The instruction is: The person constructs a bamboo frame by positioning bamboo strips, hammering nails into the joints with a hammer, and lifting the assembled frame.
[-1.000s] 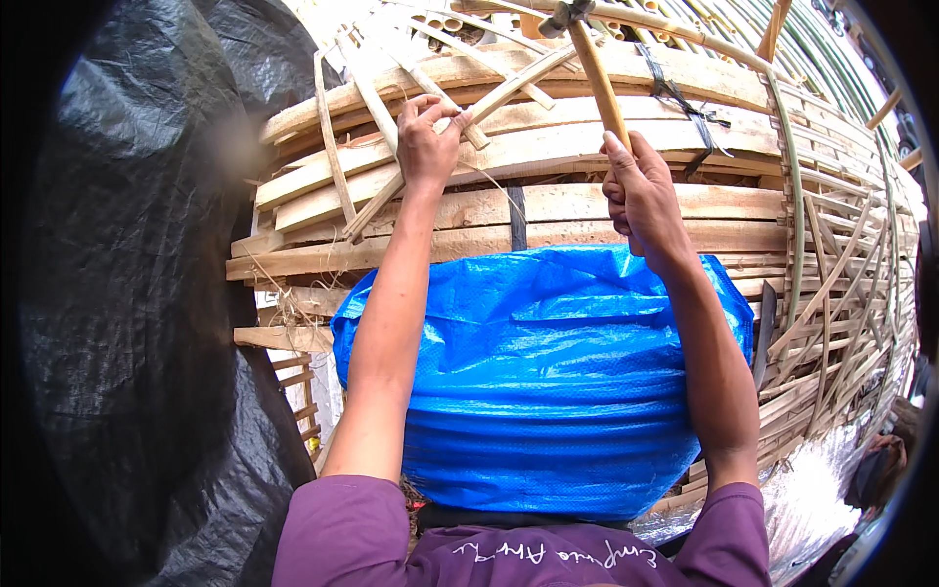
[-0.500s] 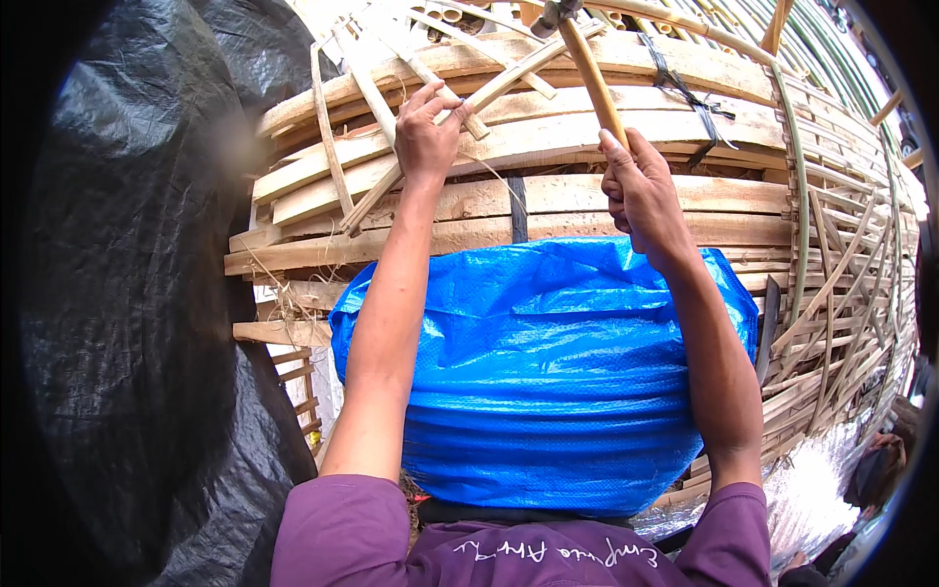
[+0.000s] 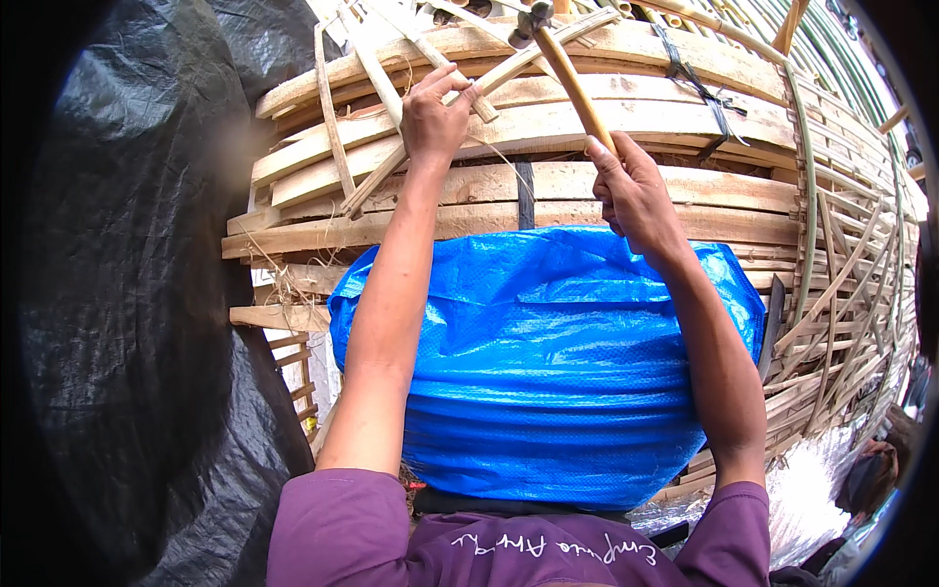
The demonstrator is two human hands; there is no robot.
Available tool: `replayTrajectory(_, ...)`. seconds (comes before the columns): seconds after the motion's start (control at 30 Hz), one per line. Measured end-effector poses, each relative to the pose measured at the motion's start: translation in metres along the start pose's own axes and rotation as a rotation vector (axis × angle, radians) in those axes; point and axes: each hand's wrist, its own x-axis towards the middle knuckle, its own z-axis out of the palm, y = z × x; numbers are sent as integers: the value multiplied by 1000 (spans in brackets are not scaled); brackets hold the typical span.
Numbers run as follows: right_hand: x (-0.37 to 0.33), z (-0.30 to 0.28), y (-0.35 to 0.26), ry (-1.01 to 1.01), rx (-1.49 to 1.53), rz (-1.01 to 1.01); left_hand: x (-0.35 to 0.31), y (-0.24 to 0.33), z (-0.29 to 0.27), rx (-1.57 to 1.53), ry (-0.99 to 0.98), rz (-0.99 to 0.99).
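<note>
My right hand [image 3: 636,191] is wrapped round the wooden handle of a hammer [image 3: 577,90], its dark head raised at the top of the view, right of my left hand. My left hand [image 3: 437,115] is closed on a long wooden slat [image 3: 523,64] that runs diagonally beneath it. Close to its fingers, a second slat [image 3: 428,49] crosses the first. Whether a nail sits between my fingertips is too small to tell. Under the slats lie stacked pale wooden boards [image 3: 636,122]. Across my lap is a blue plastic sheet [image 3: 548,342].
Black sheeting [image 3: 147,293] hangs down the left side. Dark straps [image 3: 690,78] bind the boards. Many thin strips [image 3: 841,274] lie in a tangle at right, beside a dark, blade-like piece [image 3: 773,323]. Bamboo poles [image 3: 831,73] stretch away at the far right.
The hammer head has moved slightly left and a little nearer, with my right hand shifting slightly left. My left hand stays at the crossed slats. The whole view has shifted slightly.
</note>
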Motion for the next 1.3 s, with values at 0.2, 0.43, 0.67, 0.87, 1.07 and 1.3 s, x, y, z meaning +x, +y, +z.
replayTrajectory(0.2,10,11,13,15,-276,-120,0,6,-3,9,-61,-63)
replayTrajectory(0.43,7,26,4,36,-482,-267,1,1,3,-11,12,-22)
replayTrajectory(0.67,7,27,-2,45,-403,-220,-2,0,-5,-22,-32,-71)
replayTrajectory(0.87,10,22,10,18,-503,-145,-2,8,1,-60,-53,-94)
replayTrajectory(1.07,3,28,-5,29,-438,-207,2,-6,-2,-128,-61,-97)
replayTrajectory(1.3,8,19,0,31,-415,-169,1,5,5,-177,-69,-165)
